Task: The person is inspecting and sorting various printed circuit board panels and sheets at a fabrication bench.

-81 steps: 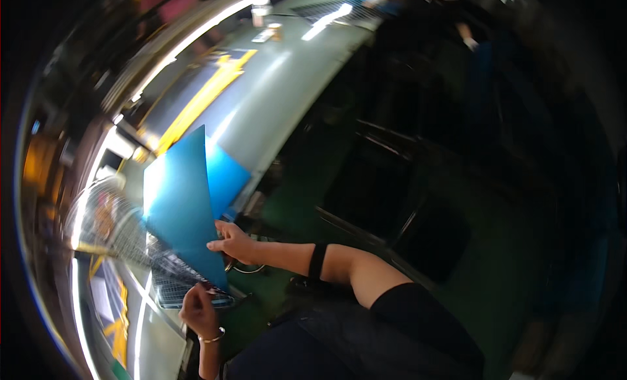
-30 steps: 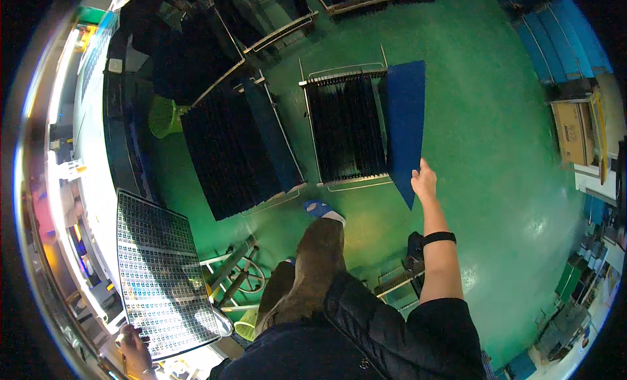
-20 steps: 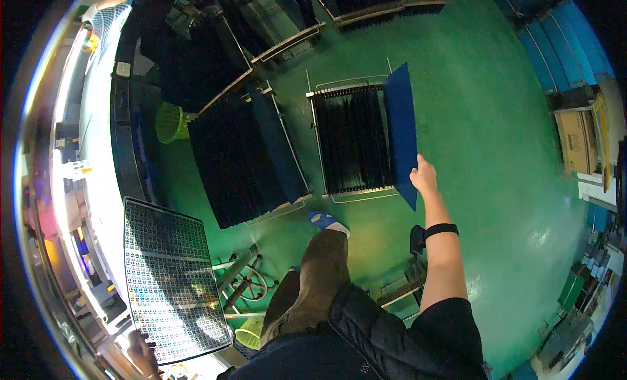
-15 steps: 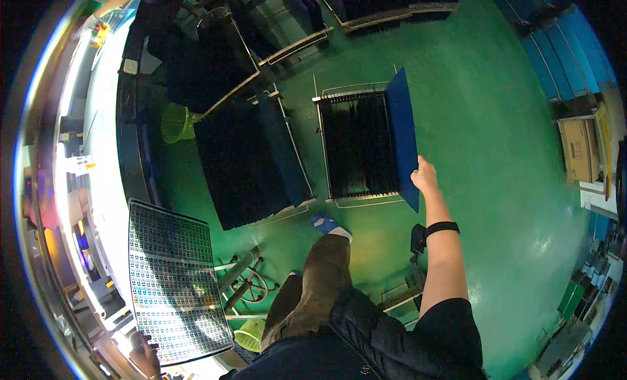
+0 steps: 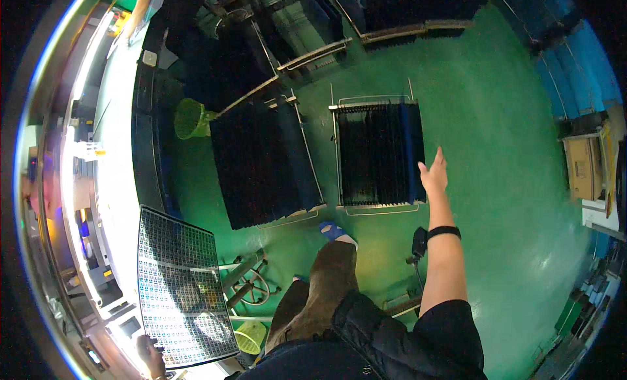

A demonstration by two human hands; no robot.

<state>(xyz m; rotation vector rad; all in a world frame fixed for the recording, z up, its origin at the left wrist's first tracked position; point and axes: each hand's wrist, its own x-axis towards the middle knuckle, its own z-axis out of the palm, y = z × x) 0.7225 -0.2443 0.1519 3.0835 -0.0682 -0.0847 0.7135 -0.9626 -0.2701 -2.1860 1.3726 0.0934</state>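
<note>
My left hand (image 5: 150, 355), dark against the bright light, is closed on the lower left edge of a large rectangular sheet (image 5: 183, 285) printed with a grid of small repeated patterns. The sheet is tilted at my left side. My right arm reaches forward, and the right hand (image 5: 435, 173) is open, fingers spread, just beside the right edge of a wire-framed floor rack (image 5: 379, 209). Closely spaced dark panels fill that rack, with a dark blue panel (image 5: 413, 151) at its right end near my hand.
Another rack of dark panels (image 5: 268, 171) stands to the left. A yellow-green basket (image 5: 189, 118) is behind it. A bright white worktable (image 5: 117, 138) runs along the left, with a wheeled stool base (image 5: 251, 282) close by. Cardboard (image 5: 580, 164) and blue bins (image 5: 562, 73) line the right.
The blue panel, tilted outward under my right hand before, now stands in line with the rack's other panels. My right hand has let go and opened. The left hand still holds the sheet.
</note>
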